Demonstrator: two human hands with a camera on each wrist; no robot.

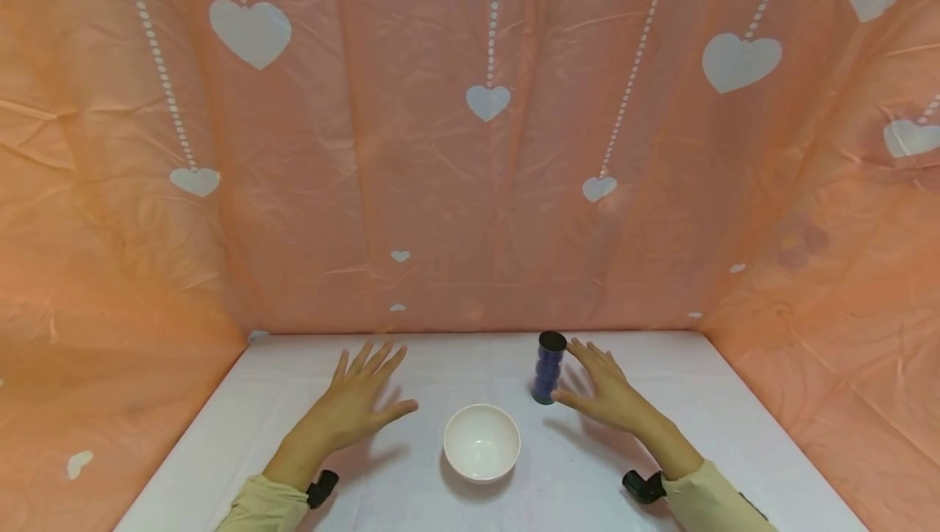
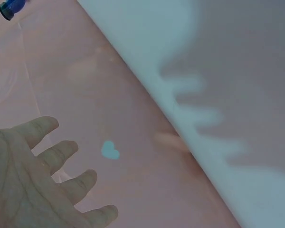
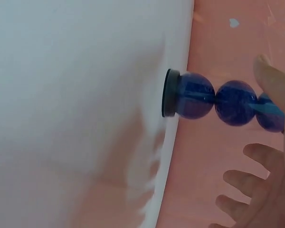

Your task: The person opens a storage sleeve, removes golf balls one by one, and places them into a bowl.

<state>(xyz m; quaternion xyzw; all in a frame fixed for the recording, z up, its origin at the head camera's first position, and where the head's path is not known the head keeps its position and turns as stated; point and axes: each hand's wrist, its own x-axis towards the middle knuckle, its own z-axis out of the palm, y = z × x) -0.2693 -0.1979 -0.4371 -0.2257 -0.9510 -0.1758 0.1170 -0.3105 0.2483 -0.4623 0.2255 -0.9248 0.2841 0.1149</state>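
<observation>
A white bowl (image 1: 481,423) stands on the table between my hands, close to the front. To its right and farther back, a blue bulbous column (image 1: 547,367) with dark round ends stands upright. The right wrist view shows the column (image 3: 235,103) as a stack of blue balls. My right hand (image 1: 611,392) is beside it with fingers spread and thumb apart, not curled round it; whether they touch cannot be told. My left hand (image 1: 352,408) hovers over the table left of the bowl, fingers splayed, holding nothing. Its palm (image 2: 19,175) shows in the left wrist view.
A white cloth (image 1: 441,361) covers the table. Orange sheeting with white hearts (image 1: 485,214) hangs behind it and along both sides. Each wrist bears a small black device, on the left (image 1: 321,489) and on the right (image 1: 643,485).
</observation>
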